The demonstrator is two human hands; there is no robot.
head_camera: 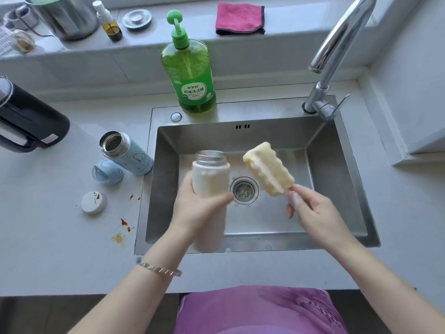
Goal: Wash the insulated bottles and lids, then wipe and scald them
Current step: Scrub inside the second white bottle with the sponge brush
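Over the steel sink (337,179), my left hand (197,208) grips a white insulated bottle (210,177), upright with its mouth open and no lid. My right hand (310,210) holds the handle of a yellow sponge bottle brush (267,168), whose head points up and to the left, just right of the bottle's mouth. A light blue insulated bottle (127,153) stands open on the counter left of the sink. Its blue lid (107,172) lies beside it, and a white lid (94,202) with red smears lies nearer to me.
A green dish soap pump bottle (190,71) stands behind the sink, the tap (334,49) at the back right. A black kettle (26,119) sits far left. On the sill are a pink cloth (239,19), a steel pot (65,18), a small oil bottle (109,22). Sauce stains (121,230) mark the counter.
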